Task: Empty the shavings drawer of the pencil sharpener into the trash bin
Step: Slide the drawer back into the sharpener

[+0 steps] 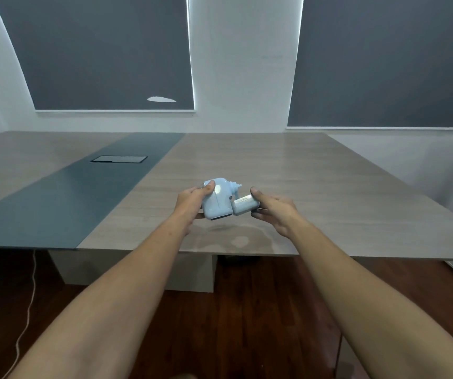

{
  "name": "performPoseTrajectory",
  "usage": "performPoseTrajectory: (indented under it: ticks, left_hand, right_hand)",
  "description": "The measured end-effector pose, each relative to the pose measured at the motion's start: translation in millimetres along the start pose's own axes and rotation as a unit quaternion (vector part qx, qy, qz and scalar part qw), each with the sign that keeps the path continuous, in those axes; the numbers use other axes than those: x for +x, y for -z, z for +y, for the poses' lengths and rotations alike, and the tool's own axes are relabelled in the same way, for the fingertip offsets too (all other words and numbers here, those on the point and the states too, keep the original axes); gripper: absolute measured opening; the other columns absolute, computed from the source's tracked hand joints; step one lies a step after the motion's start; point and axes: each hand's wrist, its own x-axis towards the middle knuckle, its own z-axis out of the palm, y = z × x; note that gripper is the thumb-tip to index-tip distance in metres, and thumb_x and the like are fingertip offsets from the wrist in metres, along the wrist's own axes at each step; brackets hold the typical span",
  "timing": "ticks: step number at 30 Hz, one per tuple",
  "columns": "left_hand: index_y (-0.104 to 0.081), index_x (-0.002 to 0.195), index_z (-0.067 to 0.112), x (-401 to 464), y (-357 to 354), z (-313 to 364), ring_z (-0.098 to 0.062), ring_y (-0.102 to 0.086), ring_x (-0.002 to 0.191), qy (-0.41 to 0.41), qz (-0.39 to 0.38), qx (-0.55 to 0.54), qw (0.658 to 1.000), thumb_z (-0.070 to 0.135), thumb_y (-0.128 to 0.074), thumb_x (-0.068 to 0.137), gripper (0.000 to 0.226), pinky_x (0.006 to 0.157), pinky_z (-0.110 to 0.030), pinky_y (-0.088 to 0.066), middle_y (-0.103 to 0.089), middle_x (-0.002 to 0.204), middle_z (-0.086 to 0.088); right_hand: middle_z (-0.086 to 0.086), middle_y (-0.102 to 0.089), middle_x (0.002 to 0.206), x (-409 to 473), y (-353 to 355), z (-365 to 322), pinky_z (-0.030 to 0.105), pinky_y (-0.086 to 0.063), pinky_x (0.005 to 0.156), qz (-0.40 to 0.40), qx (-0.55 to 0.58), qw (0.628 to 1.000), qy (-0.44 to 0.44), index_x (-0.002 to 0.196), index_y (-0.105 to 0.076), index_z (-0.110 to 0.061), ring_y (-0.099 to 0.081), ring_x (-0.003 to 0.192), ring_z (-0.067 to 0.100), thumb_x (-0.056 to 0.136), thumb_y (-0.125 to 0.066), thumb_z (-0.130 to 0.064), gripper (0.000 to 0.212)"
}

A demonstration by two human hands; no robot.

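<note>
Head view: you have the pencil sharpener (218,198) lifted just above the table (315,187), near its front edge. Your left hand (191,202) is wrapped around the sharpener's pale blue body, thumb on top, fingers closed underneath. Your right hand (273,207) pinches the shavings drawer (245,205), thumb above and fingers below, clamped on its outer end.

Progress, as I read it: the drawer is slid most of the way out to the right, but its inner end looks to be touching the body, so I can't tell if it's fully free. Call it step one nearly done.

Left to do:
- pull the drawer clear
- carry it to the trash bin (no bin in frame, so you'll need to turn or look down to find it)
- tip the drawer out
- slide it back in

Can't see into the drawer from here, so no word on how full it is. Keep it level once it's free; tilting it early likely drops shavings on the table or the wood floor (247,310).
</note>
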Motion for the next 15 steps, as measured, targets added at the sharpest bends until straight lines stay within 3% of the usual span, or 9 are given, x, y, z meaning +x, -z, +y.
performPoseTrajectory:
  ticks: [5,8,15]
  left_hand:
    - [-0.07,0.093,0.014,-0.3,-2.7,-2.2,-0.019,-0.071,0.075,0.003,-0.014,-0.006,1.0,0.04,-0.071,0.078,0.03,0.052,-0.029,-0.055,-0.073,0.09,-0.002]
    - [-0.07,0.094,0.013,-0.9,-5.9,-3.7,-0.023,-0.071,0.082,-0.003,-0.024,-0.024,0.999,0.04,-0.072,0.077,0.032,0.054,-0.032,-0.056,-0.073,0.092,-0.004]
    - [-0.069,0.099,0.014,0.5,-1.9,-3.0,-0.024,-0.07,0.089,-0.007,-0.017,-0.03,0.999,0.04,-0.074,0.075,0.035,0.053,-0.03,-0.055,-0.072,0.098,-0.004]
  right_hand:
    - [0.024,-0.068,0.12,-3.6,-7.7,0.7,0.035,-0.059,0.084,-0.018,0.025,1.0,0.004,0.116,-0.066,0.009,-0.07,0.105,0.035,0.083,-0.078,-0.026,0.05]
    - [0.023,-0.069,0.122,-7.4,-18.7,2.3,0.038,-0.058,0.091,-0.035,0.013,0.999,0.001,0.121,-0.064,0.006,-0.069,0.109,0.035,0.085,-0.077,-0.027,0.051]
    - [0.02,-0.069,0.114,-12.3,-42.2,9.9,0.035,-0.059,0.079,-0.044,0.022,0.999,-0.019,0.097,-0.063,-0.004,-0.069,0.106,0.034,0.082,-0.079,-0.023,0.029]
